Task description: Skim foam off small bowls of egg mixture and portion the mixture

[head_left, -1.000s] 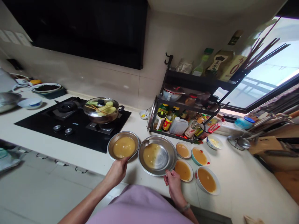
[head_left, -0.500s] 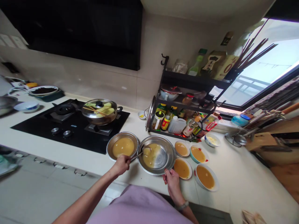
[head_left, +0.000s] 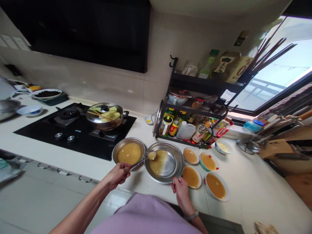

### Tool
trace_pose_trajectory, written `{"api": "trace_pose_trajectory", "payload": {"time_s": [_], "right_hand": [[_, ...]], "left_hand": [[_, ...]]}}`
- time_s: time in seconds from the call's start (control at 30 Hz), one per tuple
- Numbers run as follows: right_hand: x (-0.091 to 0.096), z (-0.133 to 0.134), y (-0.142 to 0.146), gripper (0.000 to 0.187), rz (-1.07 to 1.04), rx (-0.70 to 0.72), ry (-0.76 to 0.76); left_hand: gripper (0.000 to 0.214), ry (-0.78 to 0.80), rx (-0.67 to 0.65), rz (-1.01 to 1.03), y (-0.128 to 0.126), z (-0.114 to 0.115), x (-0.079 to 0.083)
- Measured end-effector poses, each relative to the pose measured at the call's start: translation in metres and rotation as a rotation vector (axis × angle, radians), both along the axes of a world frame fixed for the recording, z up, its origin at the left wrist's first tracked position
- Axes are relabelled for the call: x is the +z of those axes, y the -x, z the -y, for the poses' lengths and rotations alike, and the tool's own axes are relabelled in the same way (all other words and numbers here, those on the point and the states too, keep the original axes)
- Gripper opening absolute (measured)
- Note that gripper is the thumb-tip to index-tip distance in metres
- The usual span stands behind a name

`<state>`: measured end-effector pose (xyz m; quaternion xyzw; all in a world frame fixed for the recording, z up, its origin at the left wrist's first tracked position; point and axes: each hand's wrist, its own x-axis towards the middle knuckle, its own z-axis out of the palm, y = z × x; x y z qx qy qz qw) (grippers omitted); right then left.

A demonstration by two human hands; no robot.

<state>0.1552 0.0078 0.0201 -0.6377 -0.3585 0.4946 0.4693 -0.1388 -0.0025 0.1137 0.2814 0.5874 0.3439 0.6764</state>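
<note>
My left hand (head_left: pixel 118 175) is closed round the handle of a metal ladle (head_left: pixel 151 155). The ladle's cup, with yellowish liquid in it, is over the left side of a wide metal basin (head_left: pixel 174 169). That basin is tilted, its yellow-brown liquid pooled to the left and its right floor bare. My right hand (head_left: pixel 179 188) grips the basin's near right rim between thumb and fingers. Left of it stands a smaller metal bowl (head_left: pixel 129 154) of similar liquid. Several bowls of orange-brown liquid, among them a large white bowl (head_left: pixel 216 185), sit to the right.
A lidded pan (head_left: pixel 105 116) rests on the black gas hob (head_left: pixel 80 133) at the left. Behind the basin, a black rack (head_left: pixel 181 141) holds sauce bottles and jars. A small bowl (head_left: pixel 223 147) and knife blocks stand toward the window at the right.
My left hand has drawn back to the left and lifted the ladle; its cup has risen out of the basin's liquid. My right hand still holds the rim.
</note>
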Motion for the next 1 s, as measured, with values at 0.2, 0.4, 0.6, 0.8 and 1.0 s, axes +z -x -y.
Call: {"api": "trace_pose_trajectory", "payload": {"time_s": [0.2, 0.4, 0.6, 0.8, 1.0], "right_hand": [[0.002, 0.0, 0.0, 0.028, -0.024, -0.01, 0.006], [-0.002, -0.001, -0.002, 0.029, -0.025, -0.01, 0.008], [-0.001, -0.002, -0.002, 0.029, -0.04, -0.013, 0.012], [0.001, -0.001, -0.002, 0.029, -0.036, -0.011, 0.024], [0.0, -0.001, -0.002, 0.029, -0.038, -0.011, 0.007]], "left_hand": [[0.042, -0.005, 0.033, -0.027, 0.016, 0.006, 0.006], [0.039, -0.021, 0.057, -0.154, 0.031, 0.013, 0.009], [0.03, -0.046, 0.033, -0.441, 0.043, 0.018, -0.002], [0.033, -0.33, -0.18, -1.064, 0.048, 0.024, -0.012], [0.043, -0.365, -0.191, -1.329, 0.039, 0.026, -0.019]]}}
